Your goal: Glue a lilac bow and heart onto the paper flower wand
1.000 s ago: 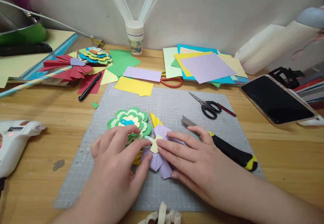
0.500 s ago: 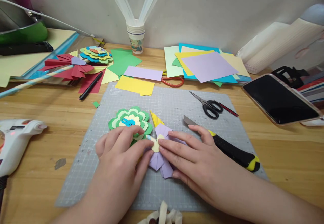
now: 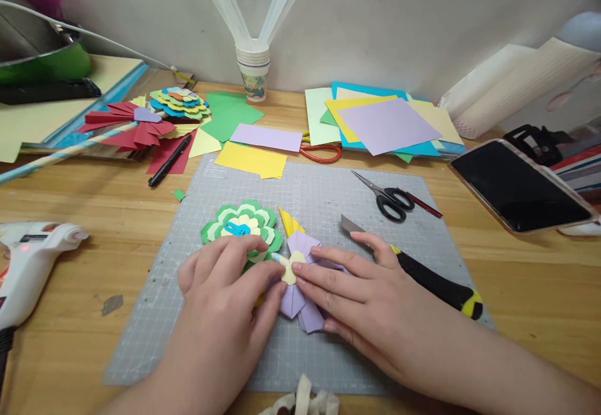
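Observation:
A folded purple paper bow with a cream paper centre lies on the grey cutting mat. My left hand pinches its left side between thumb and index finger, beside the tip of a striped paper stick. Across the bow's right side, my right hand lays its fingers, their tips touching the cream centre; its thumb is at the lower edge. A yellow pleated paper piece sticks out above the bow. Partly behind my left hand is a layered green paper flower with a blue rabbit shape.
A utility knife with its blade out lies right by my right hand. Scissors are farther back. At left rests a hot glue gun. A phone, coloured paper and a cup of glue sticks stand around the mat.
The whole view has shifted down very slightly. Both hands stay on the purple bow, with almost no movement of the fingers.

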Tool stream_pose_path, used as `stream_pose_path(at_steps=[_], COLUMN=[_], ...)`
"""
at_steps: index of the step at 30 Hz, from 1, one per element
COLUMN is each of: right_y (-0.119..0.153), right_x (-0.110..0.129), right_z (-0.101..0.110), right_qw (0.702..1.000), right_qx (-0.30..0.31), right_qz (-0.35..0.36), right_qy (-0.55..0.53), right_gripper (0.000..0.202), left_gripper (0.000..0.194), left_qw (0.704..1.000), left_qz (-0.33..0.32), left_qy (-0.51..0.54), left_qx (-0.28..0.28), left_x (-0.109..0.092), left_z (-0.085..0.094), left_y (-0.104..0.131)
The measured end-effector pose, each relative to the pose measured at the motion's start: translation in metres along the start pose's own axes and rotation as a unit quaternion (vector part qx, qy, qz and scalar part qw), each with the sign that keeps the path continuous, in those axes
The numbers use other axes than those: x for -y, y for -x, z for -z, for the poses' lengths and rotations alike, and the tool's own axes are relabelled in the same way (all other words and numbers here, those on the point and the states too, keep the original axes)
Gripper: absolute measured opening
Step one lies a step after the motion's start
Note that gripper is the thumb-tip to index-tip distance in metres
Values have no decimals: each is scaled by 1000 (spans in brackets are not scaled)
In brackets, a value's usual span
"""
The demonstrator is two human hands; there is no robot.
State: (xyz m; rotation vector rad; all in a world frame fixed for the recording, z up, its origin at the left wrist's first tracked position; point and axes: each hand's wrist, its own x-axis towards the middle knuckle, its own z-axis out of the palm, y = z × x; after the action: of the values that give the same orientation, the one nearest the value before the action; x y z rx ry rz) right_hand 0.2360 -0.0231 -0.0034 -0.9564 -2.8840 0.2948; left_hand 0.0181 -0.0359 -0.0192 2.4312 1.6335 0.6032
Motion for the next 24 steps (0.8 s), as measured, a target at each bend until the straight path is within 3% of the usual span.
stream_pose_path(at_steps=[14, 21, 24], right_y=[-1, 0, 0], right_x=[-1, -4, -4], right_z=[4, 9, 12], right_qw=[1000, 1000, 999], right_qx=[13, -7, 21], right_qz=[1, 2, -1], right_qy=[-11, -21, -48], right_gripper=[38, 37, 32], left_gripper=[12, 15, 14], left_qw=[1000, 1000, 1000], left_qz=[6, 10, 12], left_qy=[-8, -6, -2], left_qx=[6, -22, -25], left_x=[1, 1, 2], left_z=[-1, 1, 3], left_y=[1, 0, 1])
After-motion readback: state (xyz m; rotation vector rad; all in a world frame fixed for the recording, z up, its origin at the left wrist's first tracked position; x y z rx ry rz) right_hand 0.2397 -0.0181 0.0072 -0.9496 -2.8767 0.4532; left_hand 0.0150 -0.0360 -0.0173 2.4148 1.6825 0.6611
